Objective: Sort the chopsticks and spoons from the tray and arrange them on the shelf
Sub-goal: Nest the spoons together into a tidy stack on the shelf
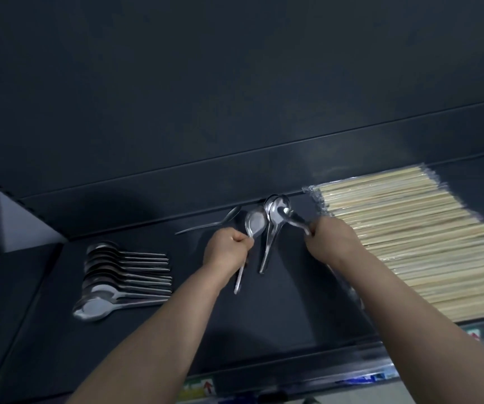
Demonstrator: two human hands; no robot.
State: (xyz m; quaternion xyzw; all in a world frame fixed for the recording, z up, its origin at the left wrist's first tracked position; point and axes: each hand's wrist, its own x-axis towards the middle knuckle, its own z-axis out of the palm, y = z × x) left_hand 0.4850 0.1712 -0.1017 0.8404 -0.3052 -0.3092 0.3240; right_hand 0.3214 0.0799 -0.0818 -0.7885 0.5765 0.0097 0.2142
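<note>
Both hands are closed on spoons rn, so grip first: left hand (229, 246) is fisted round the handle of a metal soup spoon (255, 222), bowl sticking up past the knuckles and handle tail poking out below the wrist; right hand (329, 236) is fisted on the handle end of another soup spoon (286, 215), bowl pointing left twd the other hand. Going L to R on the dark shelf (147, 330): far left there's a neat row of spoons (118, 275), overlapped w/ bowls left and handles pointing right, lying flat. Next, behind the left hand, a thin long-handled spoon (214, 223) lies on its own near the back edge, bowl at the right end. Btwn the two hands is a little cluster of nested soup spoons (268, 237), bowls up by the back edge, handles running down twd the camera; can't tell if they're resting on the shelf or partly lifted, and the right hand's spoon overlaps their bowls. Far right, a big flat layer of pale wooden chopsticks (409, 237) in clear plastic wrap, packed side by side, touching or just beside the right wrist. Strip w/ coloured labels (205, 387) runs along the shelf's front edge, bit blurry.
</note>
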